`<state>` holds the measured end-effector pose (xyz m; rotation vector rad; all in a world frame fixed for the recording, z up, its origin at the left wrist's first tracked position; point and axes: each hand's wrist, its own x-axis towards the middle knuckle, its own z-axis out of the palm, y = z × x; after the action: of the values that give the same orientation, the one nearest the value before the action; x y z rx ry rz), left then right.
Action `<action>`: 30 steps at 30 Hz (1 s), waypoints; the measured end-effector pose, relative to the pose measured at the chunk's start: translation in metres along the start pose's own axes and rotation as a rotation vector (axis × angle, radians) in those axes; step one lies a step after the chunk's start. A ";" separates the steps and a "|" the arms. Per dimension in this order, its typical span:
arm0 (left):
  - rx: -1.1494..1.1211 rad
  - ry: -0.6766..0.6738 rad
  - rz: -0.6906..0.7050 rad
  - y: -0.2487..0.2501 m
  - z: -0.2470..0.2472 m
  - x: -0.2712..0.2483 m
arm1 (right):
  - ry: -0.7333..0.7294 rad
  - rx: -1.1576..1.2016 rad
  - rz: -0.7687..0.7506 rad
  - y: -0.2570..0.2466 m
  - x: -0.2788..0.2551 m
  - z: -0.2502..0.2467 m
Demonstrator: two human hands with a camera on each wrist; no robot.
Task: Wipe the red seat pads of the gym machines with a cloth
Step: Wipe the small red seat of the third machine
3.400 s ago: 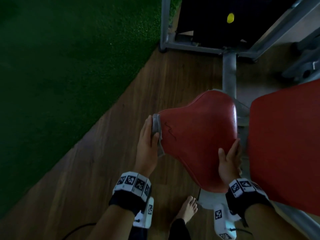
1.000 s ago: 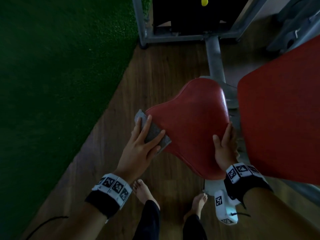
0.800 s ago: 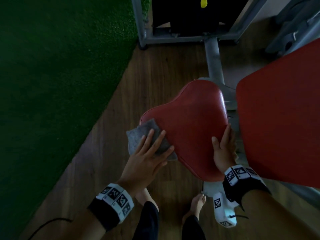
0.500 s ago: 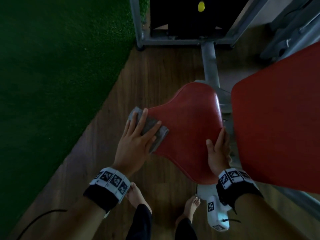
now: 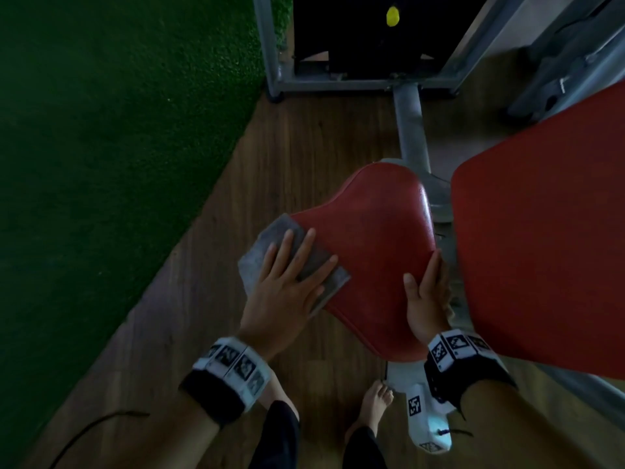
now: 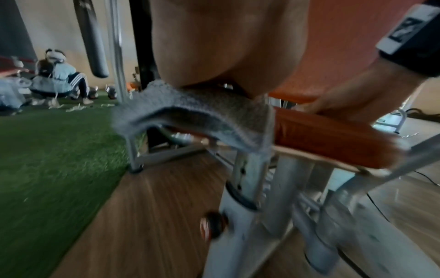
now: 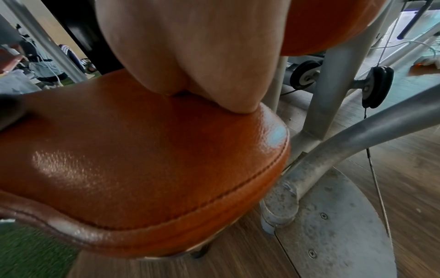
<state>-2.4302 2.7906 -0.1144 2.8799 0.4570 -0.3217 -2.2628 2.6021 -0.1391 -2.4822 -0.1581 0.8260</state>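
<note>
Left hand [image 5: 284, 292], fingers spread flat, presses the grey cloth [image 5: 257, 258] on the left lobe of the red seat pad [image 5: 372, 238]; much cloth overhangs the edge. Right hand [image 5: 426, 299] steadies the right edge, visible fingers straight. Likely risks: overhanging cloth slips off; far end goes unwiped.

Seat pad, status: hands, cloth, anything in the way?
Left hand flat, pressing grey cloth on seat pad left corner, cloth overhanging. Right hand rests on right edge. Nothing blocking the pad.
</note>
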 end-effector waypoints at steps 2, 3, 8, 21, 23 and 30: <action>0.016 0.016 0.029 0.005 -0.005 0.030 | 0.005 -0.009 -0.008 -0.001 0.000 0.000; 0.030 0.014 0.060 0.010 -0.006 0.045 | 0.011 -0.016 -0.013 0.000 0.000 0.000; 0.084 -0.033 0.187 0.049 -0.002 0.087 | 0.003 -0.017 -0.068 0.005 0.003 -0.003; -0.020 0.051 -0.161 -0.030 -0.009 0.032 | -0.190 0.162 -0.128 0.031 -0.009 -0.031; 0.048 0.061 -0.143 -0.012 -0.003 0.028 | -0.179 0.169 -0.124 0.035 -0.011 -0.030; 0.086 0.058 0.173 0.056 0.016 0.032 | -0.157 0.144 -0.134 0.036 -0.009 -0.030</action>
<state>-2.3851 2.7437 -0.1280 2.9923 0.2050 -0.2351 -2.2540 2.5558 -0.1321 -2.2462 -0.3058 0.9401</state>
